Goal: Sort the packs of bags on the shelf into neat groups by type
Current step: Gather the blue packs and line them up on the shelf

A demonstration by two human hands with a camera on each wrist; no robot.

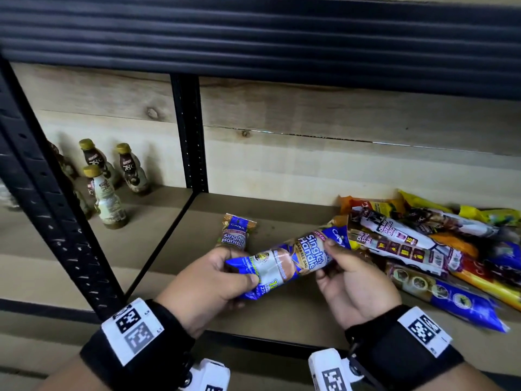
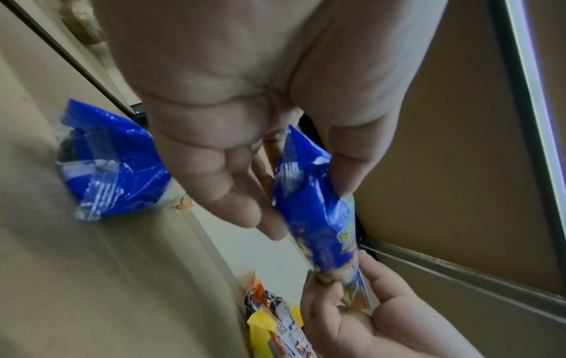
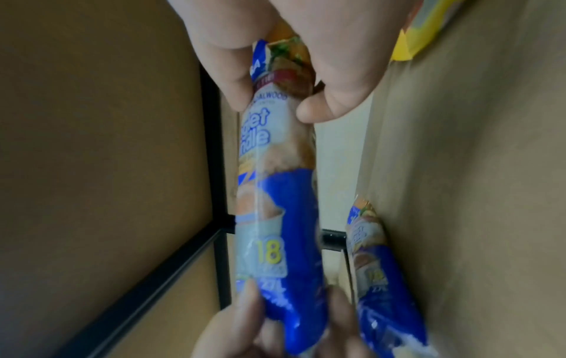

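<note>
Wrist bands [image 1: 132, 331]: black, with white coded tags, nearest the head camera, one on each of my wrists.
Shelf [image 1: 282, 314]: brown board in a black metal frame with a pale wood back; everything sits on it, and a black upright [image 1: 189, 131] splits it into two bays.
Pile [image 1: 428, 249]: loose heap of packs in the right bay, lying at mixed angles and overlapping; yellow, orange, red and blue wrappers, two of them reading "Draw String".
Blue pack [image 1: 290, 263]: long roll printed "Singlet Handle Garbage Bag", held above the shelf between my hands, slanting up to the right; the right wrist view shows "18" on it.
Left hand [image 1: 208, 283]: grips the blue lower end of that pack, thumb on top and fingers curled beneath.
Right hand [image 1: 352, 289]: pinches the upper end of the same pack, thumb on one side, fingers wrapped round the other, just beside the pile.
Second pack [image 1: 236, 234]: same "Singlet Handle" print, lying alone on the shelf just behind my left hand, well apart from the pile, its near end hidden by my knuckles.
Bottles [image 1: 112, 176]: brown and cream drink bottles with gold caps, upright in the left bay towards the back; more stand half hidden behind the frame post.
</note>
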